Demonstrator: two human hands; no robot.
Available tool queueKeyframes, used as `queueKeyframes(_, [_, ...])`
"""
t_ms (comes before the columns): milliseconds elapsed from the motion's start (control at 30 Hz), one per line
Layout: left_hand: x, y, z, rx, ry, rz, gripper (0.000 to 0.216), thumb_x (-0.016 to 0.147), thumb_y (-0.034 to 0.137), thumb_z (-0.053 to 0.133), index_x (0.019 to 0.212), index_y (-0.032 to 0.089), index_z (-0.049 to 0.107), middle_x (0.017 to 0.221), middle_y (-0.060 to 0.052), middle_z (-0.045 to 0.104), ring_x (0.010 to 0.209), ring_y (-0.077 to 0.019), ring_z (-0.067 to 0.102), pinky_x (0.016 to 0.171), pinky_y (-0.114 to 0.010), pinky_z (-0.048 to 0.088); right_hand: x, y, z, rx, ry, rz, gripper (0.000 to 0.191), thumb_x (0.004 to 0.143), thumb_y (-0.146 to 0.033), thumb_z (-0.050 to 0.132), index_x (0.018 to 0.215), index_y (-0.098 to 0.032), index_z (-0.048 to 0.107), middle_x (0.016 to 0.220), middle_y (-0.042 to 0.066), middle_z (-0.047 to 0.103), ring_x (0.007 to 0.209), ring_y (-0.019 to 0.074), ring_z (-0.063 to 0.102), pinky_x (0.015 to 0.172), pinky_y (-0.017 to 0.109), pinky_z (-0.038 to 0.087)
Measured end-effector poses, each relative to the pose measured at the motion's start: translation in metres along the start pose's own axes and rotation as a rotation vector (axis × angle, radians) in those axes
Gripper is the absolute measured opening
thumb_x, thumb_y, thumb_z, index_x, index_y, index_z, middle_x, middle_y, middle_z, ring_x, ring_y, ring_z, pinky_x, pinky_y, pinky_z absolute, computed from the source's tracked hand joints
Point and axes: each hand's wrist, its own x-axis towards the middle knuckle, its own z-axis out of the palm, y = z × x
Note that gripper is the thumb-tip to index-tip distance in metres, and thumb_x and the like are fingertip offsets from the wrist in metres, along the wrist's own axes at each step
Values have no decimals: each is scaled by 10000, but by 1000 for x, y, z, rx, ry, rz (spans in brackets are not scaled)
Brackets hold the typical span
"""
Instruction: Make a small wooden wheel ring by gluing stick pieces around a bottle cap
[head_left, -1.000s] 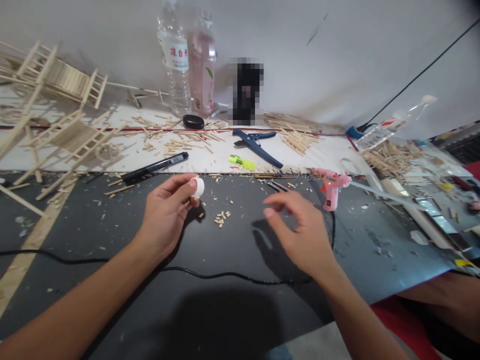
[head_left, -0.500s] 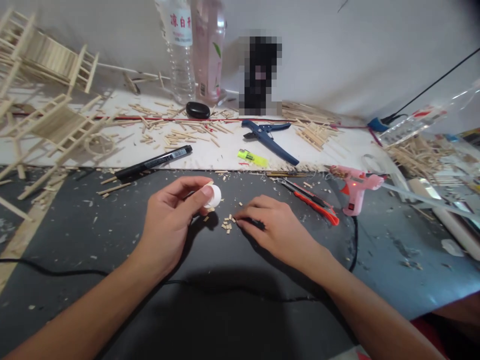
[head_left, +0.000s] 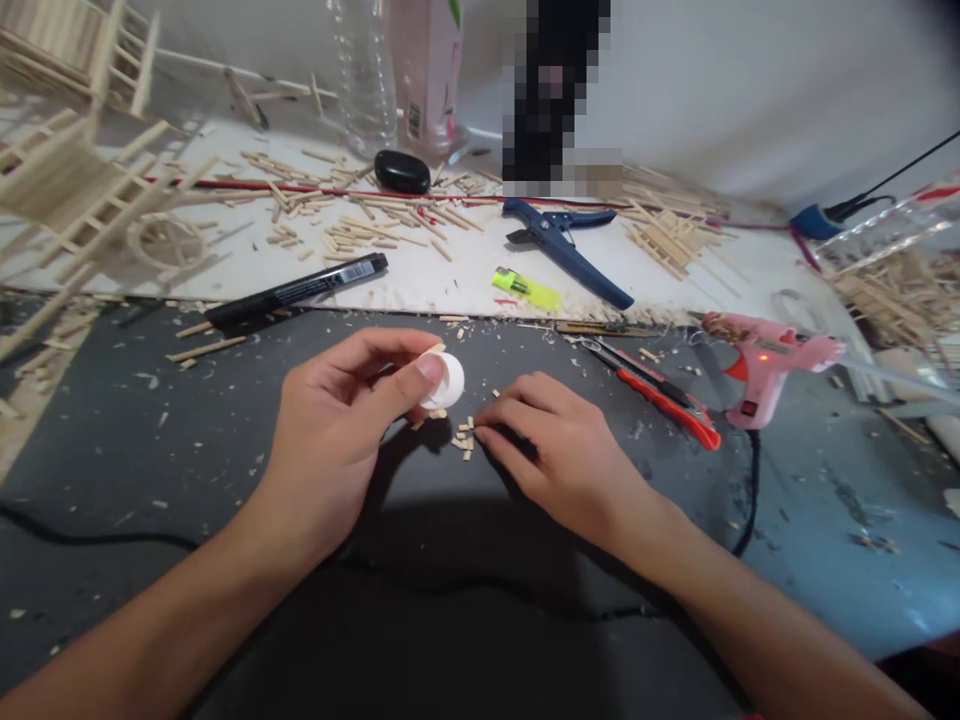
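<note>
A white round cap (head_left: 448, 383) is pinched between the thumb and fingers of my left hand (head_left: 360, 400). Small wooden bits show at its top and bottom edges. To its lower right, a little heap of short wooden pieces (head_left: 463, 440) lies on the dark tabletop. My right hand (head_left: 555, 435) rests low over the table, fingertips drawn together at the right side of this heap. Whether a piece is between those fingertips cannot be made out.
Behind my hands lie a black marker (head_left: 296, 290), a yellow-green lighter (head_left: 525, 288), blue cutters (head_left: 566, 250) and a red utility knife (head_left: 652, 390). A pink glue gun (head_left: 772, 365), its light lit, stands right. Stick-built models (head_left: 75, 190) fill the left; cut sticks (head_left: 360, 230) litter the white board.
The view has tilted down and shifted slightly, so the background sits higher. My left hand still holds the cap, and my right fingertips remain at the wooden pieces.
</note>
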Motion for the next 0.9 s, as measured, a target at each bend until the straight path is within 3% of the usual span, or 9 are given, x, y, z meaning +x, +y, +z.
queueKeyframes(100, [1,-2,-2,17,-13,19,124,783,349,918,869,294,848,807,41,767,658,-82,614,604,-145,530,1,-4,-4,14,22,13,200,1053,-180,547,965,-116,715,928,101,668,889,236,611,827,375,501])
queueKeyframes(167, [2,-3,-3,34,-18,41,125,792,352,914,881,294,847,814,41,772,661,-83,626,604,-147,538,0,-10,-10,158,60,101,133,1035,-166,577,962,-150,688,925,67,676,869,198,624,803,331,507])
queueKeyframes(333, [-3,1,-2,119,-86,133,91,845,291,873,925,279,831,775,48,769,640,-81,657,589,-147,565,-4,-20,-26,888,93,434,97,1021,-321,690,963,-242,686,863,-27,717,729,103,655,669,218,530])
queueKeyframes(467, [-14,8,3,303,-97,308,108,857,189,826,936,259,798,762,50,748,631,-87,670,582,-167,578,-6,-21,-31,1311,85,476,63,974,-290,767,940,-249,733,870,-33,761,707,84,705,681,198,584])
queueKeyframes(633, [-23,8,7,427,-109,403,177,857,129,774,951,280,772,885,60,747,716,-78,693,645,-171,581,-8,-16,-33,1403,122,448,58,928,-206,810,922,-257,785,809,-33,764,671,77,703,654,178,587])
queueKeyframes(900, [-30,4,4,457,-139,478,263,841,89,783,985,309,770,902,56,748,761,-107,701,645,-236,542,-5,-17,-32,1289,288,478,229,767,-89,919,823,-279,804,825,-50,811,743,67,736,673,118,575])
